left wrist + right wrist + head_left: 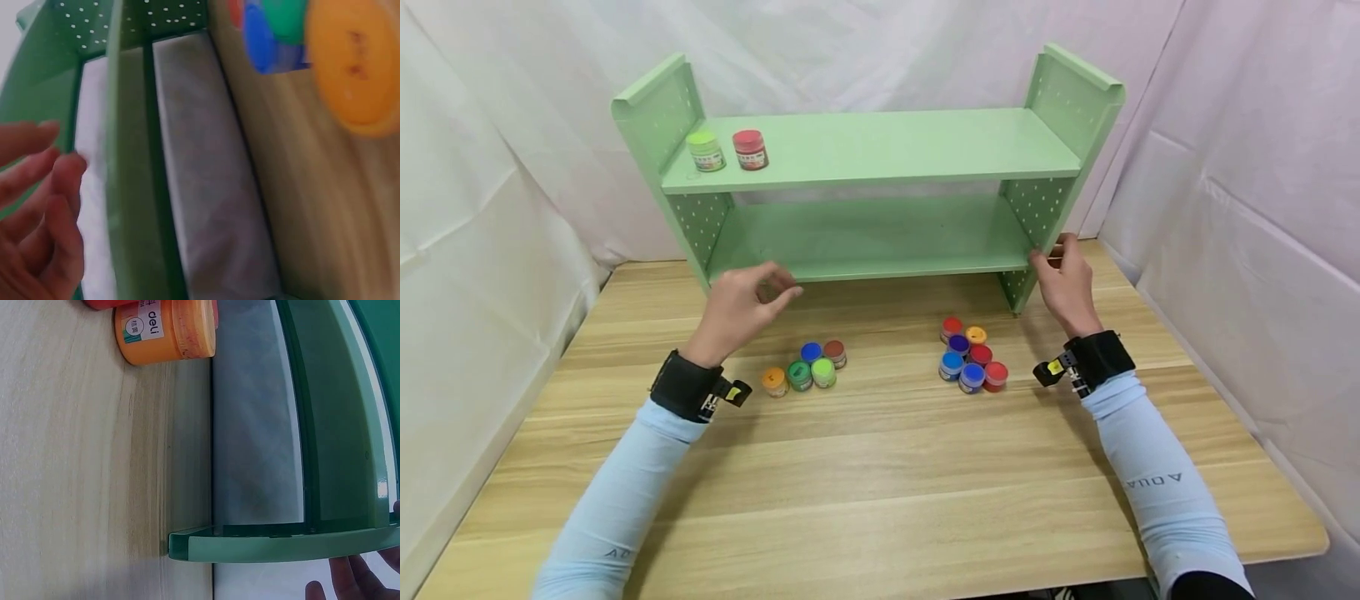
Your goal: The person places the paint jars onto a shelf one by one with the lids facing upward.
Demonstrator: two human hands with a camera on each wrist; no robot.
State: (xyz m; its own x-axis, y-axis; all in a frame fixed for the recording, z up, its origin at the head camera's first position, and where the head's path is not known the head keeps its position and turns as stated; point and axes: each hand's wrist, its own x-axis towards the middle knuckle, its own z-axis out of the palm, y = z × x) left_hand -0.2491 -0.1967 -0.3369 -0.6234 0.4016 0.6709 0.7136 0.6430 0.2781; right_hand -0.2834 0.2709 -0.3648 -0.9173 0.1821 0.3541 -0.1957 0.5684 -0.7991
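Two lt-blue sleeves (617,500) are covering the forearms, black straps (688,387) w/ small cams sitting on both wrists. Pale wood surface (880,483) is spreading underneath. Approx. midway back, btwn the arms, an L cluster (800,375) of five lidded jars is standing close together: orange, dk green & lt green nearer, blue & brownish red just behind. Well apart from it, an R cluster (980,356) of seven jars is standing: three red, two blue, one purple-blue, one orange.

A bit farther, the L hand (741,304) is hovering by the front L part of the lower shelf (865,237). Its fingers are curving loosely & carrying nothing; can't tell if thumb & index tips are touching. The R hand (1063,279) is gripping the R side panel (1082,117), its fingers clamping the panel's front edge from both sides.

Beyond, the green two-tier rack (865,167) is standing upright at the back of the surface. On the L end of its upper shelf (895,142), a lime jar (706,152) & a red jar (750,150) are standing upright, slightly apart. White cloth (880,50) is hanging behind.
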